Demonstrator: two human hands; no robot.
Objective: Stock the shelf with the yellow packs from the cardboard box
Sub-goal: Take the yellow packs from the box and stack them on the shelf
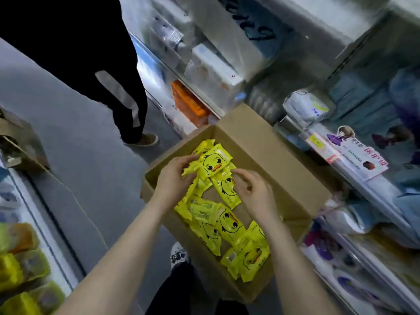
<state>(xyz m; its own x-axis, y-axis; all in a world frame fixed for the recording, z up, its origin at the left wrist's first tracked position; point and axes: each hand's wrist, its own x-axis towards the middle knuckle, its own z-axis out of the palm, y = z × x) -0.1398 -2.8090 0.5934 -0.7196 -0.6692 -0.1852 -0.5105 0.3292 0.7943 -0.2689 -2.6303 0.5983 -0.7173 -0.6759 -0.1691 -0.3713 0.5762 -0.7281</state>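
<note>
An open cardboard box point(261, 155) stands on the floor below me, with several yellow packs printed with a duck face lying loose inside. My left hand point(175, 178) grips the left end of the top yellow pack point(214, 163), its fingers curled over the edge. My right hand point(252, 192) is just right of that pack, fingertips touching its lower right corner, above another yellow pack point(227, 192). More yellow packs point(247, 253) lie heaped at the near end of the box.
Shelves point(354, 185) with wrapped goods and a price label run along the right. Another shelf with yellow-green packs point(22, 264) is at the left. A person in dark trousers point(118, 83) stands in the aisle beyond the box. My own foot point(179, 255) is beside the box.
</note>
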